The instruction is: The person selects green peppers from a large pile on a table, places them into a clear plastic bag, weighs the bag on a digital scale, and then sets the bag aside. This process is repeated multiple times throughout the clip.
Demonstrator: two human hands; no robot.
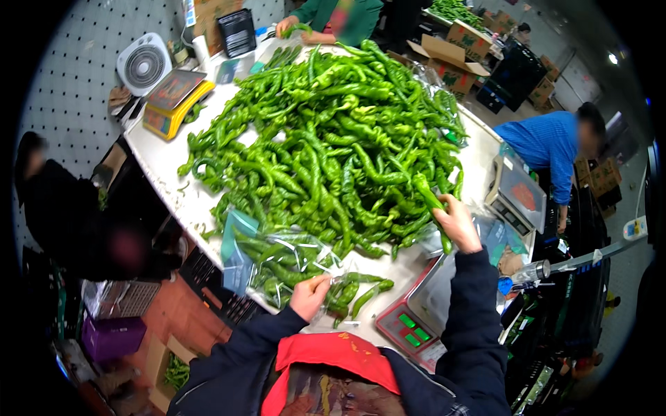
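My left hand (311, 296) pinches the edge of a clear plastic bag (299, 249) at the front of the white table. Long green peppers lie inside the bag, and a teal printed panel (238, 249) shows at its left. A few loose green peppers (369, 297) rest just right of that hand. My right hand (458, 222) grips a long green pepper (427, 192) above the right front edge of the large heap of green peppers (322, 151). Below my right forearm sits a red-framed digital scale (411, 317) with a lit green display, partly hidden by the sleeve.
A yellow scale (174, 106) stands at the table's left back, a grey scale (515, 192) at its right. Across the table a person in green (343, 21) handles a pepper. A person in blue (541, 140) bends at the right. Cardboard boxes (455, 62) stand behind.
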